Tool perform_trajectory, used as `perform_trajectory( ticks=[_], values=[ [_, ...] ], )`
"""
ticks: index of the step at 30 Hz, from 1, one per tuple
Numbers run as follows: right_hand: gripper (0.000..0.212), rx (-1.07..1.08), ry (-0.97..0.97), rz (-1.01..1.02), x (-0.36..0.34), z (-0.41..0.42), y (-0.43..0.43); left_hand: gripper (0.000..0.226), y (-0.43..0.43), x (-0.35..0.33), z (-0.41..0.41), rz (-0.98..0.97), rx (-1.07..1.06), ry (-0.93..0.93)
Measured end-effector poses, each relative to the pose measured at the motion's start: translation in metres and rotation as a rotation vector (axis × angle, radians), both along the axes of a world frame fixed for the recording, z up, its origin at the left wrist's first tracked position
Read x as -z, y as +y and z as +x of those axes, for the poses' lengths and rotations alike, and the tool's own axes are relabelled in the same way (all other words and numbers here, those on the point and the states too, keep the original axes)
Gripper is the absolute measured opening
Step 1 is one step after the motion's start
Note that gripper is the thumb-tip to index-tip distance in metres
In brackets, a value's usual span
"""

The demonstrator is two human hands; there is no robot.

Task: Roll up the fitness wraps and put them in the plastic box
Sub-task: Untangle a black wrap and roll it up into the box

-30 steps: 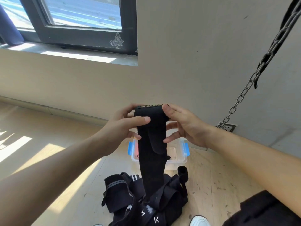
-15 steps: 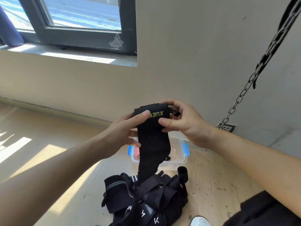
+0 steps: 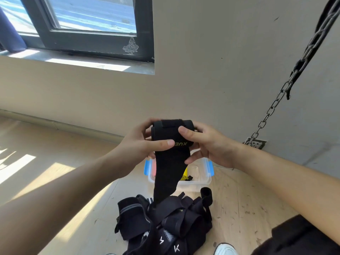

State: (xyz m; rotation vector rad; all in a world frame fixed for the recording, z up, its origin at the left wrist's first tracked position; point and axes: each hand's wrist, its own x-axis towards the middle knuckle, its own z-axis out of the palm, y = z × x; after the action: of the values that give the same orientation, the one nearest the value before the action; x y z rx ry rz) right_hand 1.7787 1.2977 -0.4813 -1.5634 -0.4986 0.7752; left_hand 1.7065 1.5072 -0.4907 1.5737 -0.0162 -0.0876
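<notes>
A black fitness wrap point(image 3: 168, 162) with yellow lettering is partly rolled at its top, and its loose tail hangs down toward the floor. My left hand point(image 3: 145, 142) pinches the roll from the left with the thumb across its front. My right hand point(image 3: 207, 144) grips the roll from the right. Behind and below the hands, a clear plastic box point(image 3: 200, 176) with blue clips sits on the floor, with something yellow and something pink inside. A pile of black wraps point(image 3: 165, 219) lies on the floor in front of the box.
A beige wall rises just behind the box, with a dark-framed window point(image 3: 92, 34) at the upper left. A metal chain point(image 3: 276, 102) hangs at the right, down to a wall socket point(image 3: 255, 143). My white shoe point(image 3: 224, 249) and dark clothing point(image 3: 301, 236) are at the bottom right.
The roll at the top of the wrap has grown thicker. The hanging tail has got shorter and has lifted off the pile.
</notes>
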Motion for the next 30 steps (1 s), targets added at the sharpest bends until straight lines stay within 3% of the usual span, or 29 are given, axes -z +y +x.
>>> perform_trajectory(
  ticks=[4, 10, 13, 20, 26, 30],
  values=[
    [0.044, 0.039, -0.015, 0.048, 0.001, 0.000, -0.001, 0.059, 0.000, -0.001, -0.001, 0.048, -0.003, 0.002],
    [0.054, 0.098, -0.047, 0.128, 0.001, 0.002, -0.001, 0.041, 0.004, -0.004, -0.004, 0.044, 0.143, 0.152],
    [0.056, 0.095, -0.089, 0.117, 0.006, 0.002, 0.000, 0.046, 0.001, -0.006, -0.004, 0.020, 0.111, 0.196],
    [0.068, 0.022, -0.155, 0.055, 0.010, 0.005, -0.002, 0.044, 0.001, -0.005, -0.001, -0.004, 0.050, 0.176],
    [0.049, -0.036, -0.020, -0.018, 0.005, 0.004, -0.002, 0.057, 0.003, -0.001, 0.001, 0.019, -0.040, 0.101],
    [0.054, -0.013, -0.001, -0.080, 0.002, 0.003, -0.001, 0.063, 0.001, -0.001, 0.002, 0.009, -0.052, 0.048]
  ],
)
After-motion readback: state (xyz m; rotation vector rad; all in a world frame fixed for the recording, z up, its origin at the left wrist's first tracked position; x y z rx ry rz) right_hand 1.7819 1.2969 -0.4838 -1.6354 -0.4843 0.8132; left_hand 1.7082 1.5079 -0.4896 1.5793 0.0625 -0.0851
